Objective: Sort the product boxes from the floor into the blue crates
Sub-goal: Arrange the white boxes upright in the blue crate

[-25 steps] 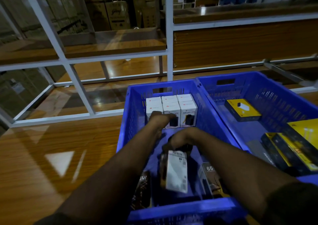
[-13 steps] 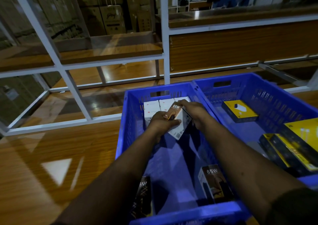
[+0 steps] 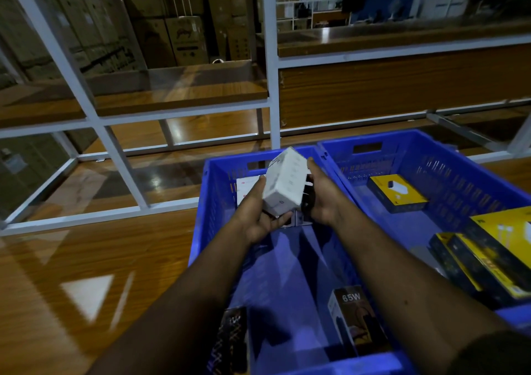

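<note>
since half a second ago the white box [image 3: 284, 186] has come up off the stack and turned — it now sits tilted above the far end of the left crate [image 3: 207, 202], its top corner level with the crate's far rim. the left hand [image 3: 258, 216] grips it from below at 7 o'clock, thumb up its left face and fingers curled under its lower end. the right hand [image 3: 321, 199] holds its right side at 3 o'clock, fingers fairly straight against it and partly hidden behind the box. under the hands, the white stack [image 3: 247, 186] stands against the crate's far wall. at the near end a 65w box [image 3: 356, 320] stands upright at 5 o'clock, and a dark patterned box [image 3: 230, 343] leans at the near left corner. the right crate [image 3: 459, 168] touches the left one; it holds a yellow box [image 3: 396, 192] toward its far end and larger yellow-and-black boxes [image 3: 497, 257] at its near right. both crates rest on a glossy wooden floor [image 3: 86, 274].
</note>
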Demonstrator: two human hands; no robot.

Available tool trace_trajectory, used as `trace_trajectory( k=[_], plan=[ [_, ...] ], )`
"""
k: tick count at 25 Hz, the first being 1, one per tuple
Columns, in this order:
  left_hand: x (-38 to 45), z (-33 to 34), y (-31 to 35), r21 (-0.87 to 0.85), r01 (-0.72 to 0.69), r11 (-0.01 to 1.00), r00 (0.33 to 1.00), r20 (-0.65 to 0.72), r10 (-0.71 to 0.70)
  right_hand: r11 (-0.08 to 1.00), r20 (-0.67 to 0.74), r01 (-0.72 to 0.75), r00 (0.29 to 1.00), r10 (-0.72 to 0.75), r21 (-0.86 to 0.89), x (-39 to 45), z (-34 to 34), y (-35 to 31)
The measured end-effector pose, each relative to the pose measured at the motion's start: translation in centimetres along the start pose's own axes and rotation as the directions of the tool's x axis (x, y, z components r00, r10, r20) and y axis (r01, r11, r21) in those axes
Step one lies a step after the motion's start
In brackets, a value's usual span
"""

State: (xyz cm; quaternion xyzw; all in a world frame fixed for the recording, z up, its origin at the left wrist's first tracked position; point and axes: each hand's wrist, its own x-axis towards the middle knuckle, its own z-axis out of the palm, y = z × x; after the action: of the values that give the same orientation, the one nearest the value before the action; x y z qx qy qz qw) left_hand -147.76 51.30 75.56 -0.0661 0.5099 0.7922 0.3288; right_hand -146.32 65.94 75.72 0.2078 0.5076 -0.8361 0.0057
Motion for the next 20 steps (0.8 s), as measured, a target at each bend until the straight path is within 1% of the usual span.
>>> trace_trajectory(
  k=[3,5,7,9,11,13,15,16,18,20],
  plan=[
    [-0.6,-0.2,0.3,-0.137,0.113,0.984,0.984,0.156,-0.091,0.992,0.145,0.013,0.989,-0.031,0.124,-0.6,0.1,-0.4],
    [-0.7,-0.3,0.4,-0.168,0.176,0.97,0.965,0.223,-0.136,0.985,0.205,0.05,0.975,-0.084,0.168,-0.7,0.1,-0.7],
    [-0.7,-0.4,0.5,-0.157,0.218,0.963,0.949,0.266,-0.171,0.987,0.239,0.086,0.964,-0.118,0.138,-0.8,0.3,-0.7],
    [-0.7,-0.4,0.5,-0.121,0.224,0.967,0.943,0.278,-0.184,0.99,0.197,0.119,0.971,-0.132,0.077,-0.6,0.4,-0.6],
    [-0.5,-0.5,0.5,-0.107,0.158,0.982,0.966,0.222,-0.131,0.988,0.114,0.143,0.982,-0.148,0.05,-0.3,0.3,-0.4],
    [-0.1,-0.8,0.7,-0.177,0.02,0.984,0.993,0.114,0.001,0.986,0.041,0.137,0.989,-0.142,0.094,-0.2,0.3,-0.2],
    [0.2,-1.2,1.2,-0.208,-0.13,0.969,0.99,0.027,0.138,0.991,0.005,0.09,0.996,-0.091,0.103,-0.2,0.3,0.0],
    [0.3,-1.2,1.3,-0.172,-0.193,0.966,0.981,-0.004,0.195,0.994,0.013,0.051,0.999,-0.052,0.094,-0.3,0.4,0.2],
    [0.2,-1.1,1.2,-0.018,-0.282,0.959,0.959,-0.042,0.281,0.998,0.056,-0.05,0.997,0.048,0.039,-0.4,0.3,0.4],
    [0.6,-0.9,0.8,0.106,-0.35,0.931,0.929,-0.084,0.359,0.987,0.082,-0.133,0.987,0.14,-0.088,-0.6,0.1,0.4]
  ],
)
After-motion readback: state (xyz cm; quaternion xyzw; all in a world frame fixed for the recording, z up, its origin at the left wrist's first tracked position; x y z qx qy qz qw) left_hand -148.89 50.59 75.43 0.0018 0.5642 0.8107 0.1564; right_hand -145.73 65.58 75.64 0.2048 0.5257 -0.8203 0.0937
